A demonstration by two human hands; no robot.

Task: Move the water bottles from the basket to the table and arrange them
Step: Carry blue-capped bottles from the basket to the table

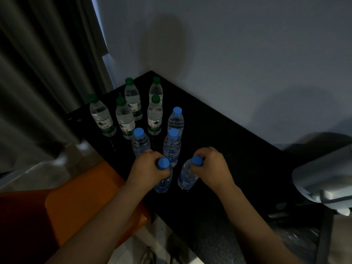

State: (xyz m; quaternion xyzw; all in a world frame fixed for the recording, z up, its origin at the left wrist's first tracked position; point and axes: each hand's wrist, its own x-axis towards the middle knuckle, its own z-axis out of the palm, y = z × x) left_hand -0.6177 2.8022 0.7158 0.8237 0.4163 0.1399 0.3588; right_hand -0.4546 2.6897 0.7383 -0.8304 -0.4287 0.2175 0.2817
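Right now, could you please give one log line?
left hand grips blue-capped bottle | right hand grips tilted blue-capped bottle | green-capped bottles behind

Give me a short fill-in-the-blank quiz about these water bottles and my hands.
The left hand grips the left bottle and the right hand the right bottle, both with ___ caps. The far bottles have ___ caps. The table under them is ___.
Missing words: blue, green, black.
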